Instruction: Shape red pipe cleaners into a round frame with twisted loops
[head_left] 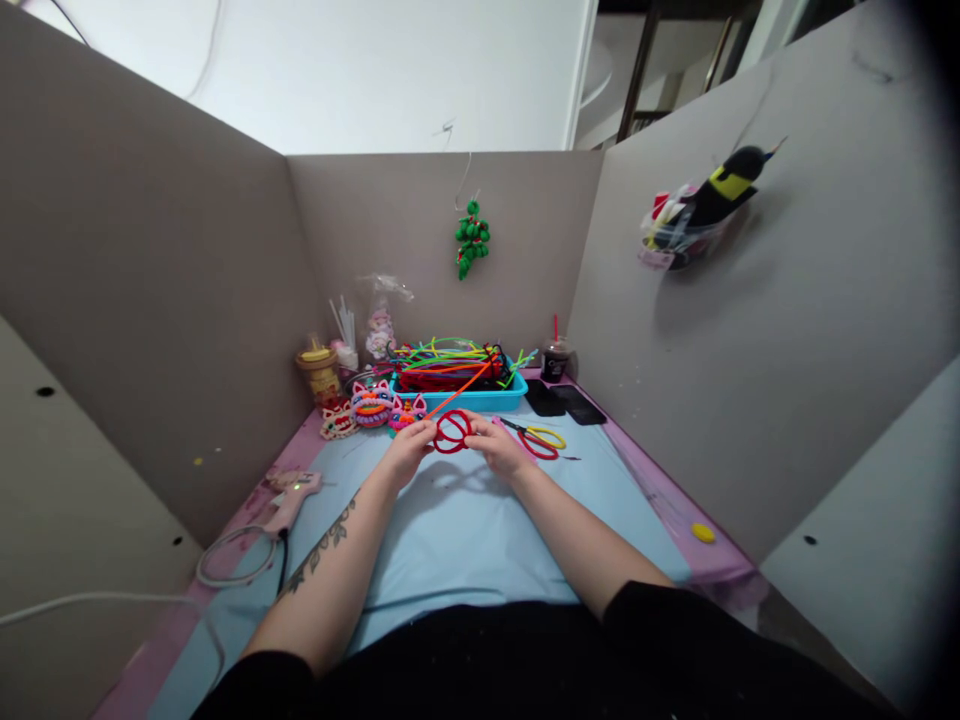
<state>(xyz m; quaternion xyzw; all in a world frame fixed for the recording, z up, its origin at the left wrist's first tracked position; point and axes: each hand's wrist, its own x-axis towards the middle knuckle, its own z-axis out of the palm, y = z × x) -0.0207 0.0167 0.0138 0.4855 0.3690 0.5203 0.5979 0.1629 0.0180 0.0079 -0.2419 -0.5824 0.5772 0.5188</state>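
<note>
Both hands on it: the left hand (407,452) and right hand (501,450) pinch a red loop (452,432) of pipe cleaner between them, held just above the blue mat (450,530). An orange stem (461,390) runs up and away from the grip toward the tray (457,398) behind. The risk, as I judge it: that long stem could snag the pile in the tray and drag stems out, or the loop could spring open if either pinch slackens. Scissors (541,440) lie just right of the right hand. No readable writing anywhere.
</note>
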